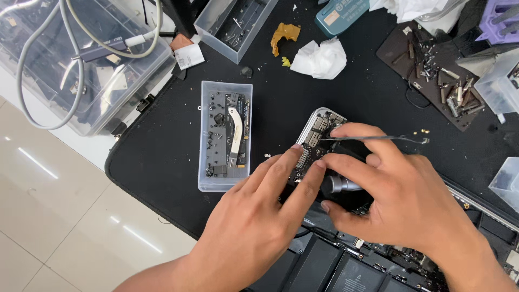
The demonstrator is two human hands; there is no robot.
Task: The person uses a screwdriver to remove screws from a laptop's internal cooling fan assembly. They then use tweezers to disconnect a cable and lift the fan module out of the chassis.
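An opened laptop (373, 270) lies on a black mat (162, 157), its circuit board (319, 135) exposed at the corner. My left hand (259, 211) rests on the board, two fingertips pressing it down. My right hand (400, 200) grips a grey screwdriver (338, 184) pointing down at the board, with thin metal tweezers (373, 139) also held between its fingers and jutting to the right.
A clear parts tray (225, 135) with screws and a flex cable lies left of the board. A second tray (235, 24), crumpled tissue (320, 58), a screw mat (432, 70) and a plastic box (75, 65) with cables sit beyond.
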